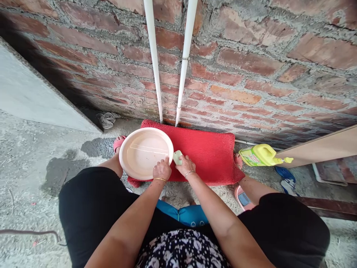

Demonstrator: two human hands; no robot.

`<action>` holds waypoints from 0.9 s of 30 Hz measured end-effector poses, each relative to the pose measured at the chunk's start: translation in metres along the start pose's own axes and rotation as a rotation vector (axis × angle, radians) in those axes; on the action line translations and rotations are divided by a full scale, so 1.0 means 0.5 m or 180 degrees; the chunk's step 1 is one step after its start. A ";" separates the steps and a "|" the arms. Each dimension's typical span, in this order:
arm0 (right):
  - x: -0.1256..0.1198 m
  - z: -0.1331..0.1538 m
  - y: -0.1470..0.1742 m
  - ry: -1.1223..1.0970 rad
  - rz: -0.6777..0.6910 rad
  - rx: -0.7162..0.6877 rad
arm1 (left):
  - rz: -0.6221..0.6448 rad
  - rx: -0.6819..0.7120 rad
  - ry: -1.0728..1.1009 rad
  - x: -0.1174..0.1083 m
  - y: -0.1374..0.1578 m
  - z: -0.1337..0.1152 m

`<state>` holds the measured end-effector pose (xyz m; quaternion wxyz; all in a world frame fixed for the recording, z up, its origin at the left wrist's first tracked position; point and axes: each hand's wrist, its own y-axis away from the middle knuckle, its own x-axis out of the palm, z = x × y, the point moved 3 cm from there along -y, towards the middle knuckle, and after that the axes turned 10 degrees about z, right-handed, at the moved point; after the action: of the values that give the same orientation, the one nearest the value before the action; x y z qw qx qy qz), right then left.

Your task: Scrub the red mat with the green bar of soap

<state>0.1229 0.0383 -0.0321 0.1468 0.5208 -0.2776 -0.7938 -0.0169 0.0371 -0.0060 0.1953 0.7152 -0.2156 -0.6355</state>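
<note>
A pale pink plastic basin (126, 154) with some water in it stands at the left end of a red textured mat (206, 152). The mat is draped over something low against the wall. My left hand (162, 170) is closed at the basin's near right rim. Just right of the basin, my right hand (186, 165) grips a pale green bar of soap (177, 157), low over the mat. The bar's far end sticks out past my fingers, close to the basin's outer side. My right palm side is hidden.
A yellow detergent bottle (258, 155) is beyond the mat's right end. Two white pipes (182, 74) run down the brick wall (237, 74). A grey rag (108, 120) lies by the wall. Wet patches (63, 173) mark the concrete at left. A blue slipper (286, 176) lies at right.
</note>
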 end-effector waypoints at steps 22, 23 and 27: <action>-0.088 -0.256 0.053 -0.0917 -0.0687 0.1505 | -0.0012 0.0086 0.0079 -0.005 0.006 0.001; -0.081 -0.216 0.037 -0.0821 -0.0604 0.1337 | -0.0023 0.0081 0.0073 -0.004 0.005 0.001; -0.048 -0.057 -0.019 -0.0392 -0.0292 0.0677 | 0.0021 0.0036 0.0024 0.000 0.003 0.001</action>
<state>0.1595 0.0503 -0.0287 0.0371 0.4958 -0.3447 -0.7962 -0.0177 0.0359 -0.0054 0.1942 0.7180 -0.2209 -0.6309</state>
